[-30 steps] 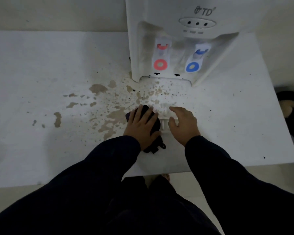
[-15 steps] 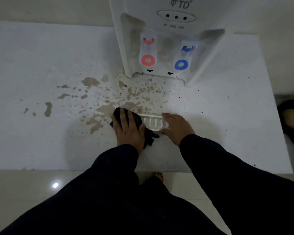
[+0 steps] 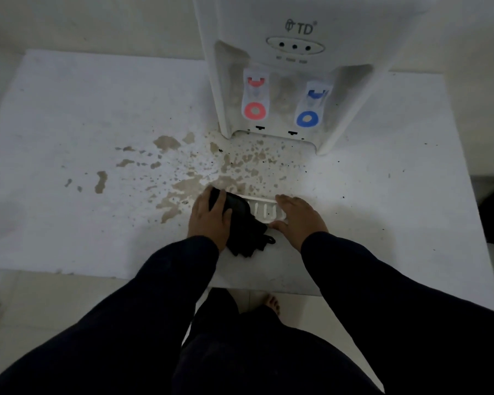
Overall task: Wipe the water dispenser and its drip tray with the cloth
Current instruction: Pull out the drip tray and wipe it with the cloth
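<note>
white drip tray [image 3: 264, 210] loose on the tabletop [image 3: 69, 109], out in front of the water dispenser [image 3: 291, 67]. dark cloth [image 3: 241, 223] bunched over its left end, gripped by the left hand [image 3: 210, 216], fingers curled over. right end clasped between thumb and fingers of the right hand [image 3: 298, 216]. brown stains [image 3: 183, 186] beside.

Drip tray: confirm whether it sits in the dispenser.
No, the drip tray lies on the slab, apart from the dispenser, the right hand gripping its end.

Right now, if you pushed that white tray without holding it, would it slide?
Probably. The drip tray looks like thin slotted plastic, likely light and stiff. It lies on a smooth slab, and the right hand braces it while the left hand grips the cloth.
</note>
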